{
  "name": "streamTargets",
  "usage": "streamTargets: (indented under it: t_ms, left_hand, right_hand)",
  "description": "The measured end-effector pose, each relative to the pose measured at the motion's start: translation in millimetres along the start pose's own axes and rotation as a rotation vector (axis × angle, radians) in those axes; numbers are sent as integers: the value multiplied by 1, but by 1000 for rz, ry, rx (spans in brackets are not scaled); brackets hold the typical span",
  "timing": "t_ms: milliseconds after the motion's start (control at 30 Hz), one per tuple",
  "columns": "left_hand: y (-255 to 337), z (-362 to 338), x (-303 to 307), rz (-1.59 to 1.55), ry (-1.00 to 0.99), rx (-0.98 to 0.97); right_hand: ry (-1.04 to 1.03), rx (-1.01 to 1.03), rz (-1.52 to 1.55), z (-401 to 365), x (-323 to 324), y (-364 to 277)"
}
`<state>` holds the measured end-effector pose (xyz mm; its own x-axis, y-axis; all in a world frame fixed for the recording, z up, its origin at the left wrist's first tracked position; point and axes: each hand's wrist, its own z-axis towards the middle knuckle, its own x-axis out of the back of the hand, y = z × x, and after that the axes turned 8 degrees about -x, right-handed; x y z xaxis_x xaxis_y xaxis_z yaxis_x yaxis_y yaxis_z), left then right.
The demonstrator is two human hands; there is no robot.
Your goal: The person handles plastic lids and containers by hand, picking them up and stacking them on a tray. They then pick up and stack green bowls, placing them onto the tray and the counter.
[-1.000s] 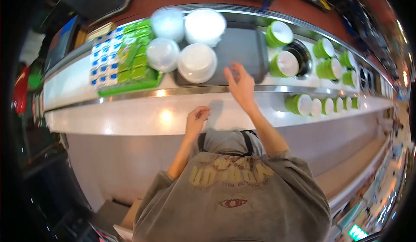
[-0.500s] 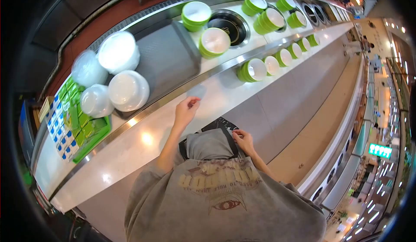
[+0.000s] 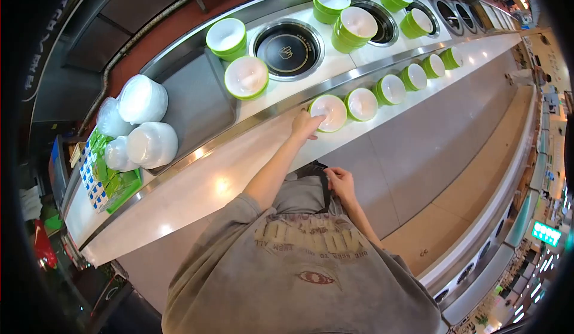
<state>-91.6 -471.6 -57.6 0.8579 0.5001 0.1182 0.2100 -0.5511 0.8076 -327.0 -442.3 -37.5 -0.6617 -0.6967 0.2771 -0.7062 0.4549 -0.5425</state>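
With my left hand (image 3: pixel 306 124) I grip the near rim of a green bowl with a white inside (image 3: pixel 330 111), my thumb reaching in over the edge. This bowl is at the near end of a row of similar green bowls (image 3: pixel 391 89) along the white counter ledge (image 3: pixel 251 148). Close to my waist, my right hand (image 3: pixel 341 184) is closed, its curled fingers at a black strap (image 3: pixel 326 191) over my grey shirt.
Behind the ledge, stacked green bowls (image 3: pixel 227 38) surround round black wells (image 3: pixel 288 50) in the counter. A grey tray (image 3: pixel 200 89) adjoins stacks of clear plastic-wrapped white bowls (image 3: pixel 142 99). Green and blue-white packets (image 3: pixel 95 175) lie at the left end.
My left hand has moved forward and right from over the ledge to the nearest bowl and taken hold of its rim. My right hand stays by the strap. The view has shifted.
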Motion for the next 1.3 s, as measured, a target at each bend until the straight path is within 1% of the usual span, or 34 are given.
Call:
streamTargets:
  t_ms: [67, 100, 200, 233, 300, 333, 400, 467, 500, 600, 633, 733, 800, 833, 900, 933, 1000, 1033, 1100, 1133, 1200, 1233, 1300]
  left_hand:
    - [-33, 30, -5, -56, -12, 10]
    - [-44, 33, -6, -92, -15, 22]
    - [-40, 1, -1, -200, 76, 43]
    - [-50, -5, 2, -190, 67, 49]
    - [-73, -20, 10, -172, 58, 62]
    - [-76, -38, 16, -156, 105, 6]
    - [-82, -75, 20, -111, 190, -101]
    - [-96, -113, 24, -293, 318, -144]
    - [-101, -131, 27, -385, 376, -171]
    - [-82, -194, 44, -373, 525, -206]
    - [-76, -210, 51, -305, 576, -252]
    - [-60, -244, 68, -129, 703, -368]
    - [-50, -254, 84, -66, 751, -433]
    - [-42, -257, 92, 32, 782, -456]
    - [-24, -255, 114, 230, 839, -505]
    - [-21, -254, 127, 306, 842, -466]
    - [-17, -248, 154, 452, 835, -392]
    - [-18, -245, 167, 425, 797, -398]
    - [-22, -242, 195, 370, 715, -408]
    - [-22, -240, 208, 391, 705, -439]
    - [-19, -239, 232, 439, 685, -498]
    - [-22, -237, 239, 390, 709, -525]
    - [-27, -231, 250, 289, 749, -575]
  right_hand:
    - [117, 64, -114, 17, 21, -9]
    - [30, 22, 1, 22, 29, -15]
    - [-251, -115, 315, 39, 41, -44]
    - [-426, -177, 418, 45, 42, -52]
    - [-577, -250, 491, 47, 32, -77]
    - [-652, -293, 525, 47, 24, -88]
    - [-811, -415, 479, 85, 8, -68]
    - [-936, -555, 392, 108, -9, -44]
    - [-1008, -566, 391, 101, -14, -45]
    - [-1130, -384, 282, 33, -25, -92]
    - [-1269, -391, 316, 29, -32, -97]
    - [-1440, -410, 317, 11, -55, -118]
    - [-1387, -276, 135, 2, -77, -132]
    - [-1355, -207, 44, 1, -87, -138]
    - [-1288, -164, -17, 4, -108, -151]
    - [-1251, -140, -46, 5, -119, -157]
    - [-1188, -33, 6, 0, -138, -170]
    - [-1153, 24, 30, -2, -147, -178]
    - [-1072, 325, 61, -7, -167, -190]
    - [-1028, 472, 75, -10, -177, -197]
    - [-909, 649, 73, -20, -196, -215]
    - [-846, 735, 73, -24, -206, -223]
    - [-681, 806, 48, -22, -227, -233]
